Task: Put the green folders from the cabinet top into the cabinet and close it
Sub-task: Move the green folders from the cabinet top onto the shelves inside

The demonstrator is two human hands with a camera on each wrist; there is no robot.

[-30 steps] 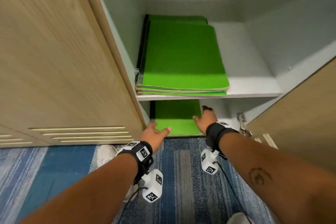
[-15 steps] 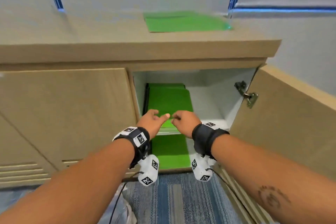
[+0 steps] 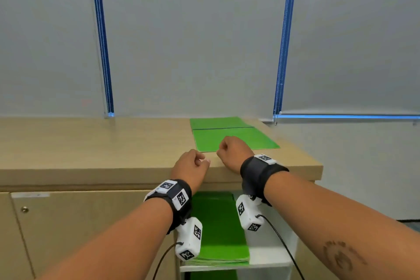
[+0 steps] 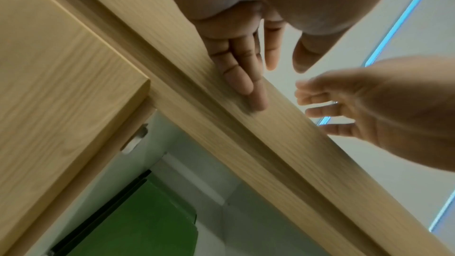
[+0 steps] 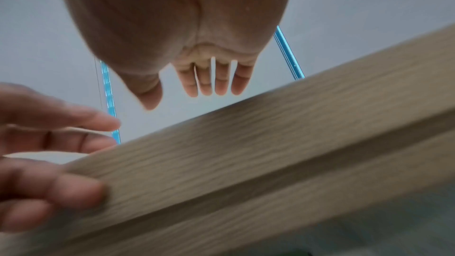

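Two green folders (image 3: 235, 135) lie flat on the wooden cabinet top (image 3: 113, 143), one behind the other, toward its right end. My right hand (image 3: 223, 146) hovers at the near edge of the front folder, fingers loosely curled, holding nothing. My left hand (image 3: 200, 160) is just left of it, above the top's front edge, also loose and empty. In the wrist views the left fingers (image 4: 246, 77) and right fingers (image 5: 214, 81) hang relaxed above the wooden edge. Below, a stack of green folders (image 3: 218, 229) lies on the white shelf (image 3: 268, 257) inside the open cabinet.
The neighbouring cabinet door (image 3: 91, 223) on the left is closed. A grey wall with vertical blue strips (image 3: 102, 52) stands right behind the cabinet top. The top's left part holds nothing in view.
Both hands have risen from the lower compartment, past the shelf, up to the cabinet top. The view has tilted up from the floor to the wall.
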